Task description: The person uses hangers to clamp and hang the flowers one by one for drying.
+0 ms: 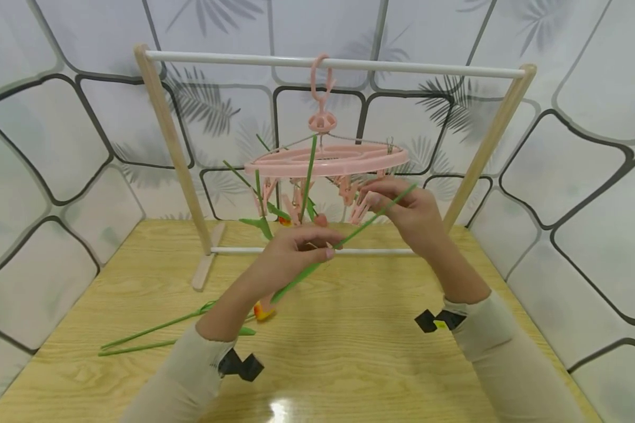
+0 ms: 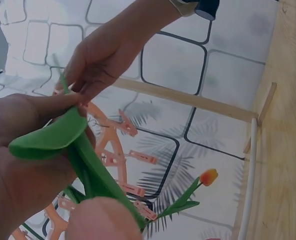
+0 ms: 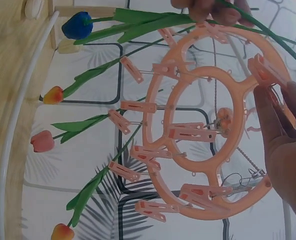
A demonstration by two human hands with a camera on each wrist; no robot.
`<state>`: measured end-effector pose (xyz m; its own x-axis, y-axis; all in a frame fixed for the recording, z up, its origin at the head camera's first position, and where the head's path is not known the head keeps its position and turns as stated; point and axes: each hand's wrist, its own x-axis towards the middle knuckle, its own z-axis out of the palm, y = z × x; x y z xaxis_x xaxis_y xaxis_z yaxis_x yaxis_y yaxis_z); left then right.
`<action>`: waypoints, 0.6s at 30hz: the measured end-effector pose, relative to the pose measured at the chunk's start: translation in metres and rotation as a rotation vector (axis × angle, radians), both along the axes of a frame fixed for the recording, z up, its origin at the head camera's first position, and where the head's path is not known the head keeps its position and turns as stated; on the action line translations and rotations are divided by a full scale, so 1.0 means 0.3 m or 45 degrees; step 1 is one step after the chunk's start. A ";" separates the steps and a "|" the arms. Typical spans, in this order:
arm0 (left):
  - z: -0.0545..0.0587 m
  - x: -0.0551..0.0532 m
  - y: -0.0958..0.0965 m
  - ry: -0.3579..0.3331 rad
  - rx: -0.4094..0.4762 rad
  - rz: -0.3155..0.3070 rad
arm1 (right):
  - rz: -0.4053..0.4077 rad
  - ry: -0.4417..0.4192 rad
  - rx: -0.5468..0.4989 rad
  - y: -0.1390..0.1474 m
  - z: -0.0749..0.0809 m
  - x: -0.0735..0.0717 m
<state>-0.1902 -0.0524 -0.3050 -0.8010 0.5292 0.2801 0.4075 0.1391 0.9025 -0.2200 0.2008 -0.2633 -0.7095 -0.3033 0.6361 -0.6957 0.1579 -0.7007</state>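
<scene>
A round pink clip hanger (image 1: 328, 167) hangs by its hook from a white rod. My left hand (image 1: 298, 249) grips the green stem (image 1: 378, 214) of an artificial tulip, which slants up toward the right hand. Its pinkish bloom (image 2: 104, 220) shows blurred and close up in the left wrist view. My right hand (image 1: 410, 214) pinches a pink clothespin (image 3: 268, 71) on the hanger's right side, between thumb and fingers. The stem's free end passes in front of these fingers in the head view. Other tulips, among them a pink one (image 3: 42, 141) and an orange-yellow one (image 3: 54, 95), hang head down from clothespins.
The white rod (image 1: 233, 57) spans a wooden frame with slanted posts (image 1: 171, 147); a lower white bar (image 1: 381, 251) crosses near the table (image 1: 360, 352). Beside the left forearm lie loose tulip stems (image 1: 143, 332) and an orange-yellow bloom (image 1: 264, 311). A blue tulip (image 3: 77, 26) shows in the right wrist view.
</scene>
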 end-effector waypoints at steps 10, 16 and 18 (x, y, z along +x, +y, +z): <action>-0.012 -0.009 -0.027 -0.105 -0.226 -0.143 | 0.054 -0.125 0.232 0.041 0.092 -0.002; -0.002 -0.013 -0.013 -0.102 -0.341 -0.129 | 0.023 -0.037 0.413 0.054 0.115 -0.005; 0.000 -0.018 -0.005 -0.104 -0.361 -0.131 | 0.026 0.037 0.474 0.058 0.124 -0.003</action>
